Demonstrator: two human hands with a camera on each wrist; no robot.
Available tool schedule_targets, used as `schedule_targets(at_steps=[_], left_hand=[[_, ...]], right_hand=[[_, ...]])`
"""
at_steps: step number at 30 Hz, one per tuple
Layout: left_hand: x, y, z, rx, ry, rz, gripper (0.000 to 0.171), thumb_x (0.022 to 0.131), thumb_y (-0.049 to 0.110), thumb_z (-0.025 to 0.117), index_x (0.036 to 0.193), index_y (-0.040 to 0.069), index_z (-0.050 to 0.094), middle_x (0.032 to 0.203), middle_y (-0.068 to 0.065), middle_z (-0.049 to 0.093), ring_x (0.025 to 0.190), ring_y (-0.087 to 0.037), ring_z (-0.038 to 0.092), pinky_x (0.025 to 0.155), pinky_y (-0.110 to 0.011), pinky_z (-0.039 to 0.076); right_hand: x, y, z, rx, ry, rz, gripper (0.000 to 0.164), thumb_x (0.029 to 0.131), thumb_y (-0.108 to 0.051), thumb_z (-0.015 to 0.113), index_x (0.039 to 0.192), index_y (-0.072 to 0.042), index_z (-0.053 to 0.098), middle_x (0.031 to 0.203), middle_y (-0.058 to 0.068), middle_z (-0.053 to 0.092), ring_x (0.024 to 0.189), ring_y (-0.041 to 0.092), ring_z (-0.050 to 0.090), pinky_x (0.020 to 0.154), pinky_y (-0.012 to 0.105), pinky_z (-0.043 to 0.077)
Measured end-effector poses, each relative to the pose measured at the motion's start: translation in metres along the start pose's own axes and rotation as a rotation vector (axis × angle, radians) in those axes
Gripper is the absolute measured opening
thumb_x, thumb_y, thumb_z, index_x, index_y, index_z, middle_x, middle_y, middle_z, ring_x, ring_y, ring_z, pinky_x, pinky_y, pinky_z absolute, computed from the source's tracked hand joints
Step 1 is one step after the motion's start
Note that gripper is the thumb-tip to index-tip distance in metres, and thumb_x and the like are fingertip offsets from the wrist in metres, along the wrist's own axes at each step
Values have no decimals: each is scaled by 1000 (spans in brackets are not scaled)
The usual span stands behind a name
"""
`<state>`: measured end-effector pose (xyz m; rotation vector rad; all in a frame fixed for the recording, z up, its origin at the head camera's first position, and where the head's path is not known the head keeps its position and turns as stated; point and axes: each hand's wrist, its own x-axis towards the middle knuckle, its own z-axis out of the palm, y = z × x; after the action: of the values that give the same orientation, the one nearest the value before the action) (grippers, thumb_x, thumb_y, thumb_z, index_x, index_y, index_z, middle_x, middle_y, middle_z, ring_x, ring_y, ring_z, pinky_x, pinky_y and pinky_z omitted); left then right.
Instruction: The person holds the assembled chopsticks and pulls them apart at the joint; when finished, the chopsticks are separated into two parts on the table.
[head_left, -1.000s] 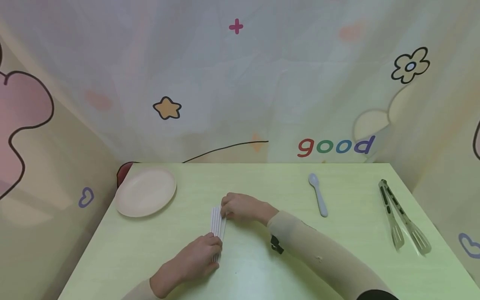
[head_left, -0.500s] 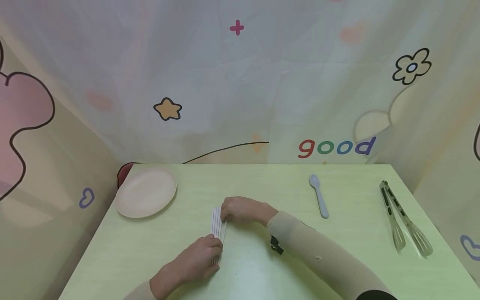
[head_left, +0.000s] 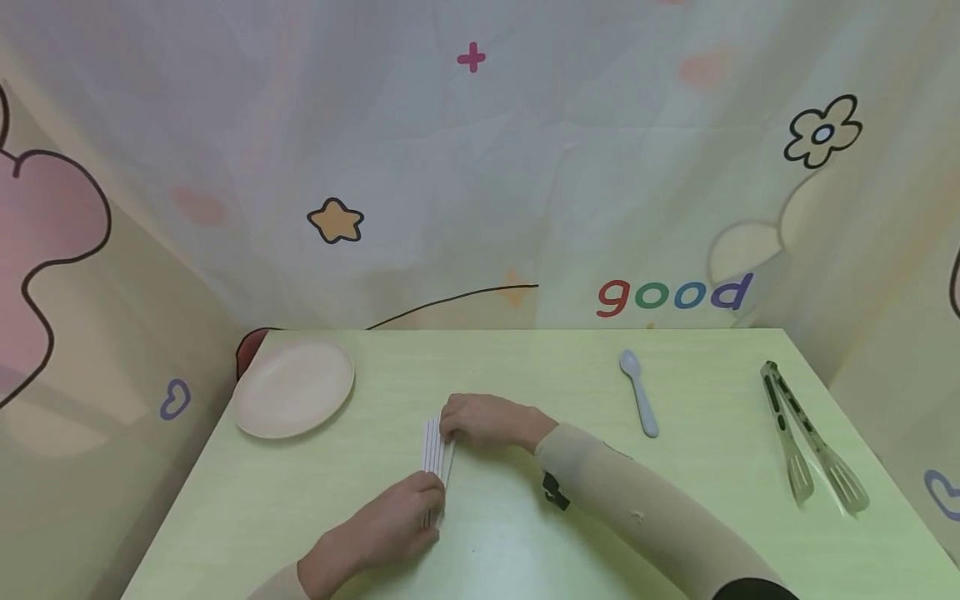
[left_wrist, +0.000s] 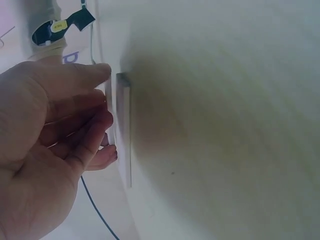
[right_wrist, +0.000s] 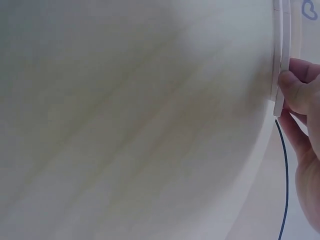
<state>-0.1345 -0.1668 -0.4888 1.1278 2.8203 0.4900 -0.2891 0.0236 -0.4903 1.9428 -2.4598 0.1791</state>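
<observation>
A narrow white striped piece [head_left: 432,450] with dark lengthwise lines lies on the table between both hands; it looks like flat strips laid together. My left hand [head_left: 393,517] grips its near end, covering much of that part. At the far end, my right hand [head_left: 487,419] pinches the right side between thumb and fingers. In the left wrist view, the left hand [left_wrist: 65,120] has thumb and fingers at an upper white layer, over a thicker white layer [left_wrist: 124,135]. The right wrist view shows two white layers [right_wrist: 285,40] edge-on, with the right hand [right_wrist: 302,100] pinching the outer one.
On the pale green table [head_left: 525,358], a round cream plate [head_left: 294,388] stands at the back left. A light blue spoon [head_left: 639,393] lies right of the hands. Metal tongs [head_left: 813,437] with slotted ends rest at the far right. A printed curtain [head_left: 450,167] hangs behind.
</observation>
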Motion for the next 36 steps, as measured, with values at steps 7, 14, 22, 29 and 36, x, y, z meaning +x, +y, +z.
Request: schedule_targets(at_steps=[7, 14, 22, 29, 36], left_hand=[[4, 1, -7, -74, 68, -26, 19, 84, 14, 75, 96, 2, 67, 100, 0, 59, 89, -8, 57, 78, -23, 53], [11, -1, -9, -143, 179, -63, 5, 85, 4, 70, 89, 2, 70, 92, -1, 63, 81, -9, 61, 71, -18, 53], [16, 1, -13, -268, 278, -124, 9, 81, -4, 71, 83, 4, 68, 84, -1, 63, 73, -6, 62, 63, -16, 52], [22, 1, -20, -286, 296, -135, 18, 79, -9, 71, 94, -1, 65, 88, -6, 64, 76, -11, 64, 66, -18, 53], [26, 0, -28, -288, 278, -142, 29, 81, -8, 70, 108, -4, 64, 93, -9, 65, 76, -11, 63, 66, -18, 53]], right_hand=[[-6, 2, -6, -31, 40, 41, 12, 97, -16, 59, 100, -18, 70, 106, -7, 69, 102, 10, 57, 92, 21, 46], [-14, 5, -15, -47, 88, 57, 9, 95, -16, 62, 98, -17, 69, 102, -8, 68, 97, 10, 56, 89, 21, 47], [-23, 1, -27, -107, 127, 52, 10, 95, -13, 61, 97, -16, 69, 99, -6, 68, 95, 12, 57, 88, 24, 47], [-34, -1, -38, -153, 131, 111, 9, 95, -14, 62, 98, -17, 69, 100, -7, 68, 95, 12, 56, 88, 26, 47], [-47, -5, -46, -209, 170, 105, 8, 92, -11, 64, 97, -17, 68, 97, -8, 67, 92, 12, 56, 85, 25, 47]])
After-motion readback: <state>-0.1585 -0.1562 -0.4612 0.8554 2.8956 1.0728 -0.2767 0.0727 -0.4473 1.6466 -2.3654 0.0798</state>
